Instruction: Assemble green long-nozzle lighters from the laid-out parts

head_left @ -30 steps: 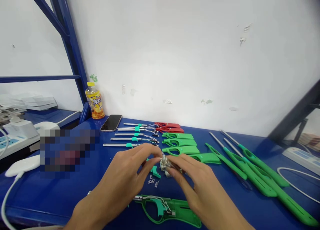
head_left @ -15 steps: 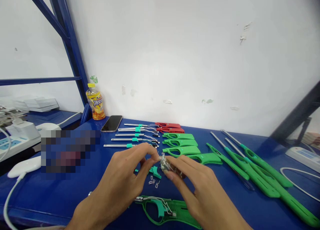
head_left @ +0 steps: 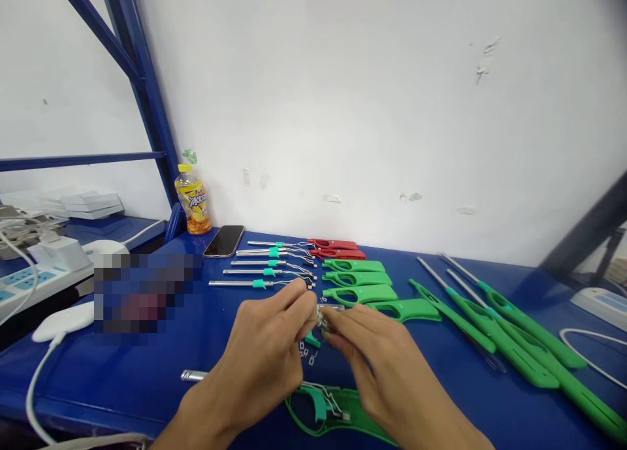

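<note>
My right hand point(head_left: 382, 358) grips a small clear lighter fuel tank point(head_left: 321, 319), its whitish end pointing left. Against that end, my left hand point(head_left: 267, 345) is closed in a pinch, with the fingertips turned away, so what they hold is hidden. Below the hands lies an open green lighter casing point(head_left: 360, 414) with a teal trigger point(head_left: 319, 403) and white wires in it. Its metal tube point(head_left: 193, 375) sticks out left of my left wrist. Small metal clips point(head_left: 311, 358) and a loose teal piece point(head_left: 311, 339) lie just under the fingers.
Several metal lighter tubes point(head_left: 240, 283) with wires lie in a row behind, beside green casing halves point(head_left: 362, 294) and red casing halves point(head_left: 336, 254). Assembled green lighters point(head_left: 509, 345) are at right. A phone point(head_left: 224, 241), a drink bottle point(head_left: 194, 202) and a power strip point(head_left: 29, 281) are at left.
My left hand has rolled over, from a pinch with fingertips in sight to a tighter one with knuckles up at the tank's end. The tank has turned slightly in my right hand.
</note>
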A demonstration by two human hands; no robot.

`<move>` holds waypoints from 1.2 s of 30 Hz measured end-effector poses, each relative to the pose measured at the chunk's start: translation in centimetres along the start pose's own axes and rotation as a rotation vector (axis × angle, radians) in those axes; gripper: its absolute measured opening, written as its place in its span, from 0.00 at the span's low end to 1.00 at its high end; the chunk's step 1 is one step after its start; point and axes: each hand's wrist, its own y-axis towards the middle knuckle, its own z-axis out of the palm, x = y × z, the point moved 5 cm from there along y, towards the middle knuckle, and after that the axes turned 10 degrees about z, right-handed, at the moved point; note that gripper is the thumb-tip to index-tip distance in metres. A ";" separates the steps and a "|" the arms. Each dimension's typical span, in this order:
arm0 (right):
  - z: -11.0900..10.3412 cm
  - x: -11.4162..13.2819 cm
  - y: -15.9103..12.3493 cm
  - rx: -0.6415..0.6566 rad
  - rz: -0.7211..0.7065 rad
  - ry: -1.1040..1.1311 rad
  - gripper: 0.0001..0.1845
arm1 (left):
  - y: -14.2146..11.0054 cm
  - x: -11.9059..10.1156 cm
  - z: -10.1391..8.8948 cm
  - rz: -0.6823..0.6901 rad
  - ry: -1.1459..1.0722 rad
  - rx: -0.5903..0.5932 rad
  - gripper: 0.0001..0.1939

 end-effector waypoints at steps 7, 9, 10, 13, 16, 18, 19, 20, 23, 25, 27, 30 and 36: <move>-0.1 -0.8 0.0 0.048 0.090 -0.010 0.14 | 0.0 1.3 0.0 -0.127 -0.092 0.068 0.16; -0.6 -1.3 0.0 0.003 0.111 -0.038 0.14 | 0.1 1.8 -0.4 -0.169 -0.127 0.105 0.18; -1.0 -1.7 0.0 -0.031 0.128 -0.063 0.14 | 0.2 2.1 -0.6 -0.188 -0.138 0.126 0.18; -2.5 -3.5 -0.4 -0.136 0.212 -0.152 0.13 | -0.1 3.3 -1.0 -0.241 -0.131 0.197 0.14; -3.9 -5.2 -1.0 -0.161 0.306 -0.205 0.13 | -1.0 4.8 -0.8 -0.303 -0.080 0.260 0.10; -4.5 -5.8 -1.4 -0.156 0.351 -0.204 0.12 | -1.7 5.5 -0.5 -0.352 -0.043 0.288 0.08; -4.7 -5.8 -1.6 -0.161 0.360 -0.196 0.12 | -2.0 5.8 -0.3 -0.375 -0.028 0.303 0.10; -4.9 -5.7 -1.7 -0.171 0.362 -0.187 0.12 | -2.3 5.9 -0.1 -0.397 -0.017 0.320 0.14; -5.3 -5.1 -1.9 -0.218 0.352 -0.178 0.12 | -3.1 6.0 0.3 -0.442 -0.002 0.368 0.22; -5.4 -4.8 -1.8 -0.234 0.357 -0.186 0.12 | -3.4 6.0 0.3 -0.453 0.007 0.392 0.19; -5.5 -4.9 -1.6 -0.233 0.370 -0.193 0.12 | -3.4 6.1 0.3 -0.449 0.024 0.414 0.17; -5.6 -5.3 -1.3 -0.221 0.399 -0.203 0.13 | -3.1 6.0 0.4 -0.426 0.041 0.445 0.17; -6.1 -6.0 -1.7 -0.240 0.425 -0.227 0.15 | -2.1 4.6 0.7 -0.357 0.006 0.517 0.13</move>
